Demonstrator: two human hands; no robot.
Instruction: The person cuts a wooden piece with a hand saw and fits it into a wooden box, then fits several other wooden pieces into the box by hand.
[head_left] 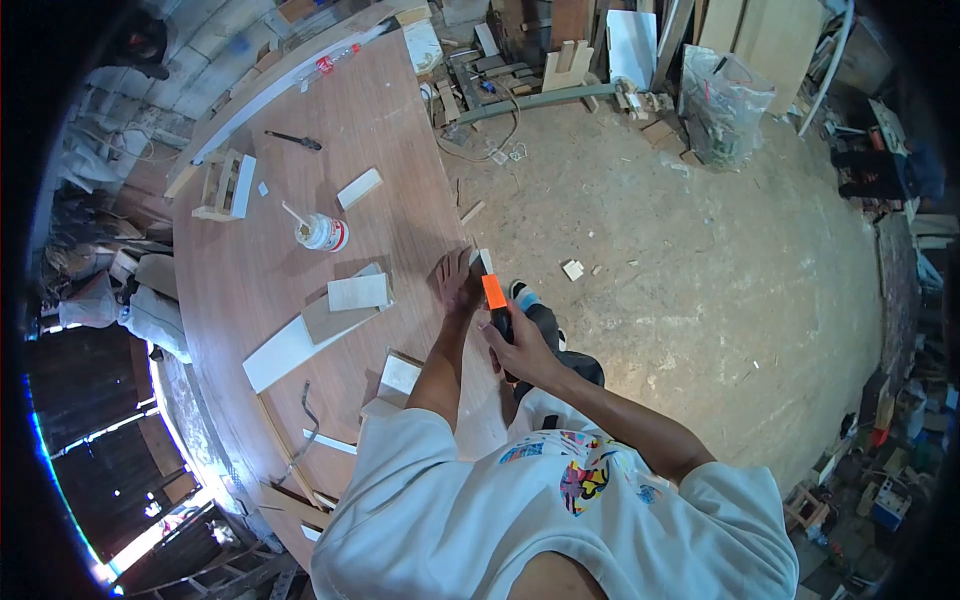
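At the table's right edge, my right hand is wrapped round the black grip of a hand tool with an orange front part. A narrow pale piece lies in line with its front end; what kind of tool it is, I cannot tell. My left hand lies on the table beside that pale piece, fingers stretched out and apart. Left of it, a white-faced block rests near a long white-faced board. Closer to my body sits another white-topped block.
On the brown tabletop stand an open tub with a stick in it and a small wooden frame. A loose block and a dark slim tool lie farther off. A clear plastic bag stands on the floor.
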